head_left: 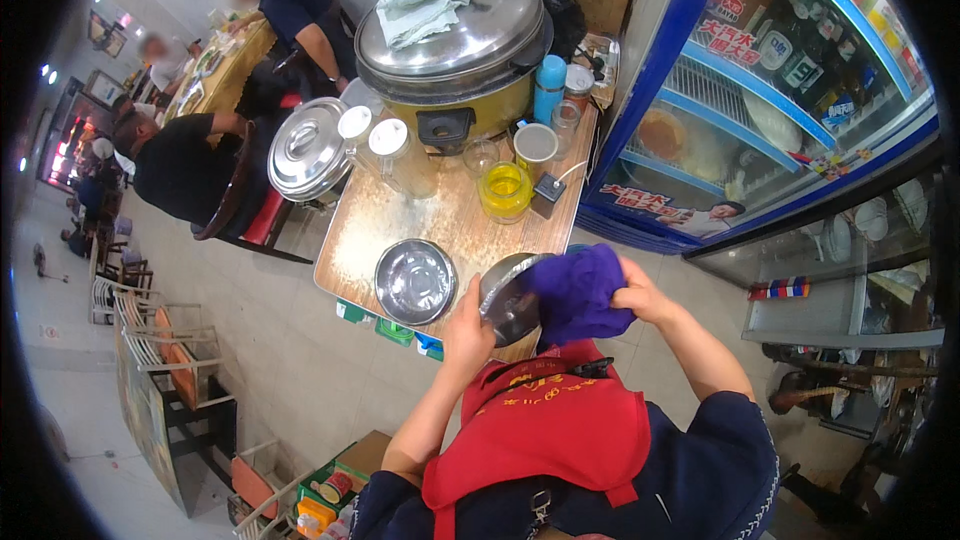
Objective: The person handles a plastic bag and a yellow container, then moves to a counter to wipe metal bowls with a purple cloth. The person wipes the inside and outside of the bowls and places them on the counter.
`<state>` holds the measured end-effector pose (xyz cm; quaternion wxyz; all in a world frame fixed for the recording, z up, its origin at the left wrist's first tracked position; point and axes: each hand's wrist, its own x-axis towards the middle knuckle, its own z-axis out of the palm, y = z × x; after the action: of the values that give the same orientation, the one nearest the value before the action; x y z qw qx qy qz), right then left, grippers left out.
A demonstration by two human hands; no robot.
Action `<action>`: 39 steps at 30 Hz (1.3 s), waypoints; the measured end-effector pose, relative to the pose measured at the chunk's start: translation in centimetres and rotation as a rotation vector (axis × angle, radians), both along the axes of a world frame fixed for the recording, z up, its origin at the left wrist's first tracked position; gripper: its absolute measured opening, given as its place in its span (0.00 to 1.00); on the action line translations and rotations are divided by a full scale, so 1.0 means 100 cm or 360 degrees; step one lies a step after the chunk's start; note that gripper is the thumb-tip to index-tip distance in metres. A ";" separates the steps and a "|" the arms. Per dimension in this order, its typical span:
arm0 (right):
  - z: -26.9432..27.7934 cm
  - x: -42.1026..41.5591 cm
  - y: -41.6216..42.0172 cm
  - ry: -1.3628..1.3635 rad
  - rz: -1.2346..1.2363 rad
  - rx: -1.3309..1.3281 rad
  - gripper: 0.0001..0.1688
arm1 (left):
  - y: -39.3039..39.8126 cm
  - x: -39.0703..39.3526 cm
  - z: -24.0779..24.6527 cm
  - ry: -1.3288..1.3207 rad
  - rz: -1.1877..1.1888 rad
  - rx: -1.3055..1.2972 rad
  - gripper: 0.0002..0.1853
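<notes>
My left hand grips the near left rim of a dark metal bowl, which is tilted at the front of the wooden-topped table. A purple cloth hangs bunched from my right hand and covers the bowl's right side. Whether the cloth presses on the bowl's inside is hard to tell. To the left of my left hand, a second shiny metal bowl rests upright at the table's front edge. Nothing solid shows inside it.
Behind the bowls stand a large lidded electric cooker, plastic jugs, a yellow jar, a black charger with its cable and a blue flask. A lidded steel pot is on the left, a glass-door fridge on the right. People sit behind, left.
</notes>
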<state>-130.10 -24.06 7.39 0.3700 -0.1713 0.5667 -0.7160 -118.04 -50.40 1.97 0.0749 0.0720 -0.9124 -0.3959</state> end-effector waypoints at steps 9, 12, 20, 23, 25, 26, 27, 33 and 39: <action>0.002 -0.026 0.044 0.0269 -0.0374 0.0005 0.37 | -0.040 -0.006 0.026 0.0372 -0.0208 -0.0500 0.37; 0.000 -0.014 0.035 0.0224 -0.0347 -0.0072 0.40 | -0.043 -0.013 0.032 0.0660 -0.0131 -0.0353 0.28; 0.004 0.041 -0.030 0.1224 0.0127 -0.0166 0.28 | -0.028 -0.021 0.035 0.0945 0.0156 0.0050 0.11; 0.024 0.054 -0.049 0.1364 0.0061 -0.0282 0.28 | -0.028 -0.021 0.047 0.0954 0.0015 -0.0008 0.10; 0.034 0.054 -0.062 0.1368 0.0027 -0.0237 0.29 | -0.025 -0.021 0.048 0.1003 -0.0124 -0.0020 0.10; 0.040 0.050 -0.069 0.1317 0.0030 -0.0176 0.29 | -0.023 -0.021 0.049 0.1022 -0.0213 -0.0033 0.10; 0.047 0.045 -0.075 0.1263 0.0037 -0.0111 0.29 | -0.020 -0.020 0.051 0.1039 -0.0300 -0.0042 0.10; 0.025 0.020 -0.102 0.0160 0.0316 -0.0178 0.27 | -0.004 -0.023 0.062 0.1350 -0.0444 -0.0207 0.10; -0.050 0.043 -0.099 -0.0194 0.0283 -0.0216 0.28 | -0.018 -0.013 0.051 0.1469 -0.0510 -0.0043 0.13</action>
<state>-125.78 -33.98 2.40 0.4534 -0.2017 0.4759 -0.7261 -119.37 -52.23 7.02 0.4107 -0.2533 -0.7885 -0.3813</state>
